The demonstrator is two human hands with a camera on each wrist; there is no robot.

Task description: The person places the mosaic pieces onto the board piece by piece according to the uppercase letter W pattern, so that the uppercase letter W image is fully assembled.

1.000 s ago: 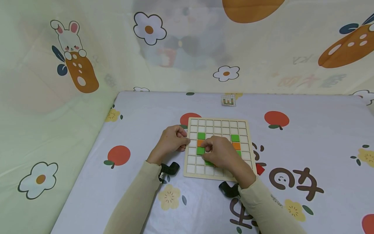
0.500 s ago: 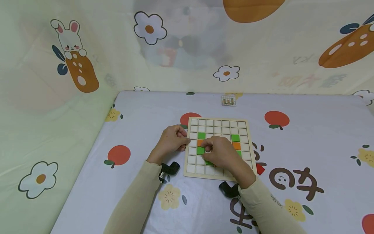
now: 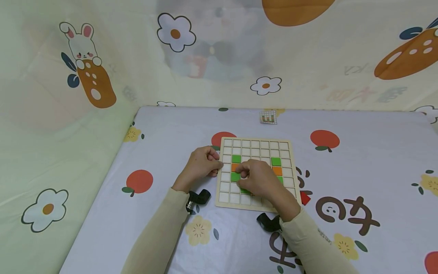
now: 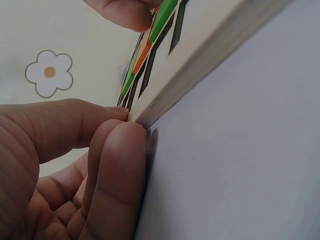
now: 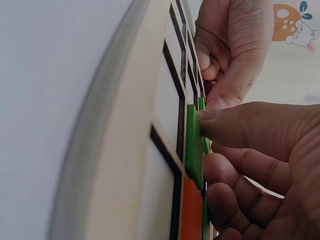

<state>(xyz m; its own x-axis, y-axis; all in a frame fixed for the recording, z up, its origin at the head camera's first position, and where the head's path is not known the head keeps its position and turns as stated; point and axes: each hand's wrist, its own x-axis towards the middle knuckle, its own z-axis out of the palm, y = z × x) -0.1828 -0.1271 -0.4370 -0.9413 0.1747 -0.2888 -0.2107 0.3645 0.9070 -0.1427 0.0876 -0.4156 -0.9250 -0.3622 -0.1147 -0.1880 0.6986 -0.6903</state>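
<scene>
A square wooden grid board (image 3: 224, 198) lies on the table with white cells and inset green and orange tiles. My left hand (image 3: 201, 164) pinches its left edge between thumb and forefinger, as the left wrist view shows close up. Over the board's lower middle, my right hand (image 3: 258, 179) has its thumb and curled fingers at a green tile (image 5: 194, 145). An orange tile (image 5: 191, 210) adjoins that one. Toward the board's right side sit a green tile (image 3: 275, 161) and an orange tile (image 3: 276, 171). The right hand covers several middle cells and the forefinger's exact contact.
Behind the board lies a small card (image 3: 268, 117) printed with a coloured grid. The patterned tablecloth (image 3: 102, 228) meets an upright patterned sheet (image 3: 219, 68) at the back and another at the left. A red patch (image 3: 305, 198) shows beside the right forearm.
</scene>
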